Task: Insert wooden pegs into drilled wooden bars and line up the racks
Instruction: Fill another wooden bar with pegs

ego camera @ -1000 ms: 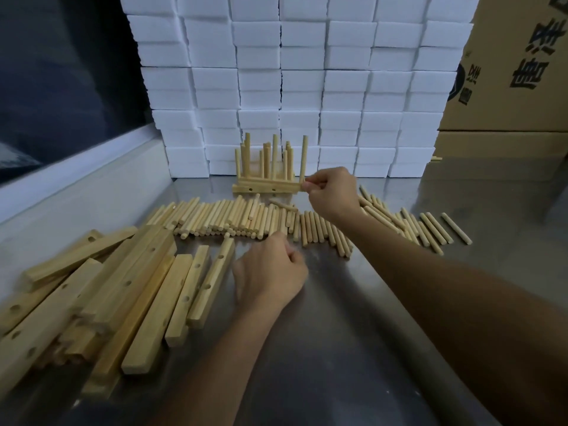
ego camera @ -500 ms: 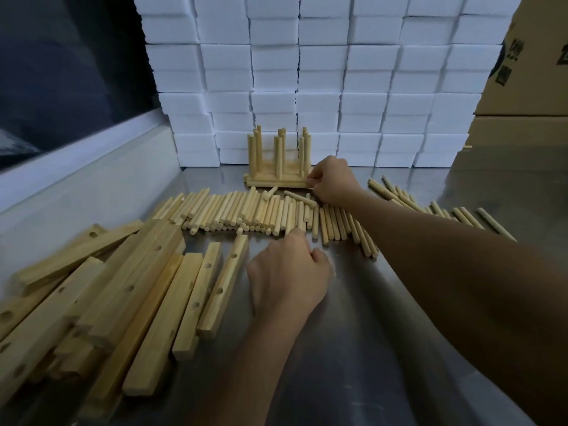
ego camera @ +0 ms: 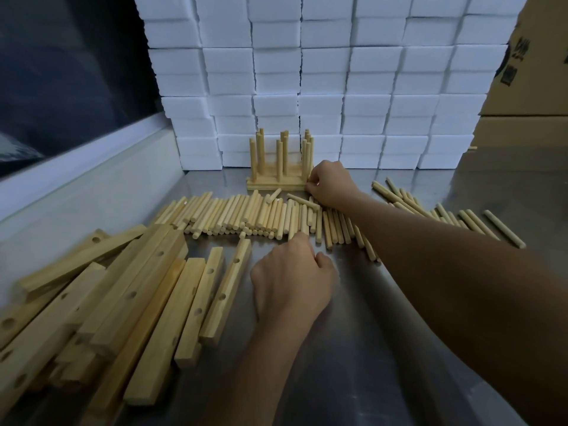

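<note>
Several finished racks (ego camera: 278,179), bars with upright pegs, stand in a line against the white block wall. My right hand (ego camera: 330,182) grips the right end of the front rack's bar, which sits flat on the metal table. My left hand (ego camera: 292,281) rests on the table as a fist, its knuckles touching the near ends of the loose pegs (ego camera: 246,215); nothing shows in it. The pegs lie in a long row across the table. Drilled wooden bars (ego camera: 129,302) are heaped at the left, the nearest one (ego camera: 227,290) just left of my left hand.
A wall of white foam blocks (ego camera: 322,81) closes the back. Cardboard boxes (ego camera: 528,72) stand at the right. A raised metal ledge (ego camera: 76,192) runs along the left edge. More pegs (ego camera: 455,215) lie scattered behind my right forearm. Bare steel table (ego camera: 384,348) lies in front.
My right hand lowered the tilted front rack and set it flat in line with the others. My left hand stayed put by the pegs. The view moved closer.
</note>
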Motion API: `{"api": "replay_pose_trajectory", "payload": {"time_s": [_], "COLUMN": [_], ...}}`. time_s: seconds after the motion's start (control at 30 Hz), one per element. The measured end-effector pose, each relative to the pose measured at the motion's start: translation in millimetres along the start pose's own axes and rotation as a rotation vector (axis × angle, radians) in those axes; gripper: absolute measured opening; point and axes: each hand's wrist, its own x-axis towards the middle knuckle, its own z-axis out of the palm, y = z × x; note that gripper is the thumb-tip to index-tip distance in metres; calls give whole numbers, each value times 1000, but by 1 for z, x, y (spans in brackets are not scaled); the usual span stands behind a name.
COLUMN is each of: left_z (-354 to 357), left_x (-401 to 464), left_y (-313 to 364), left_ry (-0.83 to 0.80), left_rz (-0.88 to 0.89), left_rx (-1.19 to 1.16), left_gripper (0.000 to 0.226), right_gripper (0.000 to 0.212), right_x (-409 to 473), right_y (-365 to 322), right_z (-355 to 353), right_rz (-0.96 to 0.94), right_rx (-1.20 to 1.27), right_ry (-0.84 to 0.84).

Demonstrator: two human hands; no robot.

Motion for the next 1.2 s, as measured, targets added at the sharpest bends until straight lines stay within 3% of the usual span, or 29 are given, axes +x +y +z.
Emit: {"api": "replay_pose_trajectory", "payload": {"time_s": [0.23,0.5,0.9,1.1,1.2], "left_z": [1,5,2,-16,-33], "left_x": [1,4,0,4,9], "left_y": [-1,-3,-1,6,8], "left_ry": [3,2,12,-151,-62], "left_rz": [-10,-18,9,47,66], "left_rx": [-3,-18,-5,45,221], "left_gripper": [19,21,18,13,14], "right_gripper": [20,21,13,19,23], "right_x": [-9,-66,-179,-189,-187], "right_y": [-10,-19,-1,7,9], "right_z": [-11,-51,-62,-61,-62], "right_rz": [146,96,179,258,306], "right_rx": [84,167,487,602,656], "right_ry": [29,112,384,455,442]}}
